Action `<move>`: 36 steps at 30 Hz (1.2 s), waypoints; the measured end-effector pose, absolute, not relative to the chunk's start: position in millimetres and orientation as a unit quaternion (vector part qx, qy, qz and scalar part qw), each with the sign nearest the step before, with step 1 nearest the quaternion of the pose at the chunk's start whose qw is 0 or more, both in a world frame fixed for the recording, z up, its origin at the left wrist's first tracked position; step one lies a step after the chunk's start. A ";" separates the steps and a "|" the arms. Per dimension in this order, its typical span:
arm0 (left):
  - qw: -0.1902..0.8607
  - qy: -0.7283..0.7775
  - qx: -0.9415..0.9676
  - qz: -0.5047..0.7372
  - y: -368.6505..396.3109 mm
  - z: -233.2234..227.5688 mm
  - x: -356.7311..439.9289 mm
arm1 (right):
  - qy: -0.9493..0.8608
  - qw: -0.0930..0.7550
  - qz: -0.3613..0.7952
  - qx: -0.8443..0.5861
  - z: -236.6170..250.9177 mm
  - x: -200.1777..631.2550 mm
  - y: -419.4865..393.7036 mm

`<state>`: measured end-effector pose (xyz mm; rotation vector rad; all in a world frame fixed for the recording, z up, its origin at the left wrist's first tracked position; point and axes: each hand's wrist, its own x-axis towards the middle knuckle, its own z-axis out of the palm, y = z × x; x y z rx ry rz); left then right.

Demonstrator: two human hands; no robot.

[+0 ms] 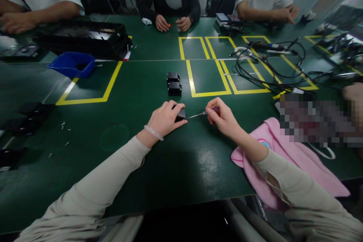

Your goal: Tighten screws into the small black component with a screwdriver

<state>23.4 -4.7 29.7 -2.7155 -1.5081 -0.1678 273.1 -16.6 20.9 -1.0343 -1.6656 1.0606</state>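
Left hand (166, 118) pins small black block (180, 114) flat mid-tabletop toward the near edge, fingers closed over its top; right hand (222, 115) pinches thin screwdriver (202, 113) by its handle, tip at the block's side; block looks rigid, light, skid-prone.

Both arms come in from the bottom corners in pale long sleeves, angled toward each other – forearms low over the worktop. Left hand (167, 117) is curled palm-down, fingers closed in a grip, with a clear bangle on the wrist. Right hand (222, 117) sits just beside it, wrist bent, fingertips pinched together – knuckles up.
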 end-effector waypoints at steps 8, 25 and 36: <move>0.015 -0.485 -0.873 -0.052 -5.3 30.4 23.6 | -0.673 0.431 0.430 -0.419 21.2 272.7 -15.7; 0.018 -0.484 -0.873 -0.059 -5.3 29.2 23.1 | -0.659 0.432 0.446 -0.423 22.5 272.7 -15.4; 0.014 -0.488 -0.871 -0.051 -4.9 30.4 23.4 | -0.662 0.437 0.449 -0.412 20.0 274.3 -13.7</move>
